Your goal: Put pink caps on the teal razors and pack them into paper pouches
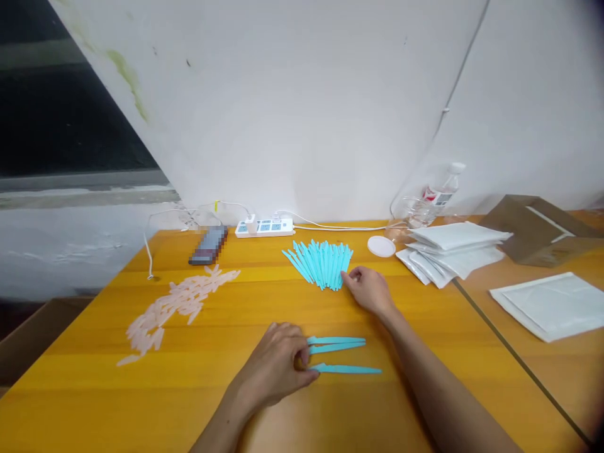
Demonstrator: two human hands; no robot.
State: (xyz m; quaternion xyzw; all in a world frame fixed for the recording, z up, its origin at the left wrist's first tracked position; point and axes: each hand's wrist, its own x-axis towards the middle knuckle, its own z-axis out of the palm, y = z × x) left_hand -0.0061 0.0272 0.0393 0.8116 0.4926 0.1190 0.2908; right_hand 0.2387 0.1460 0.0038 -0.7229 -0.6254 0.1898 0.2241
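Observation:
Several slim turquoise eyebrow razors (321, 264) lie fanned side by side in a bundle near the back of the table. My right hand (369, 288) is at the bundle's right edge, with thumb and forefinger pinched at the lower end of a razor. Closer to me, my left hand (278, 362) has its fingers curled at the wide ends of more turquoise razors. Two of these razors (337, 344) lie close together at its fingers, and a single razor (352, 369) is at its thumb. Their tapered ends point right; my fingers hide the other ends.
Small pale pink pieces (177, 302) are scattered at the left. Behind them are a phone (208, 245) and a white power strip (264, 227). Rightward are a round white lid (381, 246), a plastic bottle (436, 196), stacked white packets (455, 245) and a cardboard box (523, 229).

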